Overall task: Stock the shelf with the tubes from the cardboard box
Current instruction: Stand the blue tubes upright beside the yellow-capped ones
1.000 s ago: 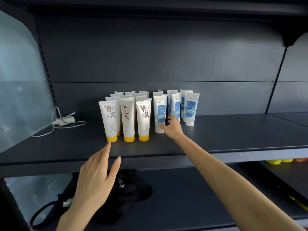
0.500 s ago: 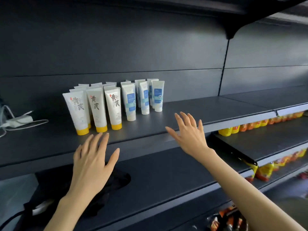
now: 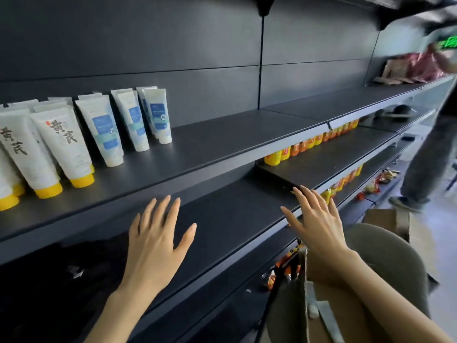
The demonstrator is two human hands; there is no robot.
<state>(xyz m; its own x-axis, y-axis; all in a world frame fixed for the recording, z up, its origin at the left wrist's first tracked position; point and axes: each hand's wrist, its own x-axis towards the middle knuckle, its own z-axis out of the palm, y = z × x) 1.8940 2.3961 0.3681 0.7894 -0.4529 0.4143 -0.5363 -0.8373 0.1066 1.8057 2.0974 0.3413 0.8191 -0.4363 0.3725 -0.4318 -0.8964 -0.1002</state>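
Observation:
Several white tubes with yellow caps [image 3: 61, 144] stand at the left of the dark shelf [image 3: 222, 142]. To their right stand several white tubes with blue labels [image 3: 131, 120]. My left hand [image 3: 158, 241] hovers in front of the lower shelf with fingers spread, holding nothing. My right hand [image 3: 316, 221] is also spread and empty, further right, below the shelf edge. A cardboard box [image 3: 316, 315] with its flaps up sits low at the bottom right, partly hidden by my right arm, with white tubes inside.
Yellow and orange packets [image 3: 309, 144] line the lower shelves to the right. A black bundle [image 3: 74, 268] lies on the lower shelf at the left. Another cardboard box [image 3: 388, 219] sits on the floor, and a person's legs [image 3: 425, 164] stand in the aisle at right.
My right hand has left the blue-label tubes and pulled back and down to the right. My left hand drifted right. The view has swung right, bringing the box and aisle into sight.

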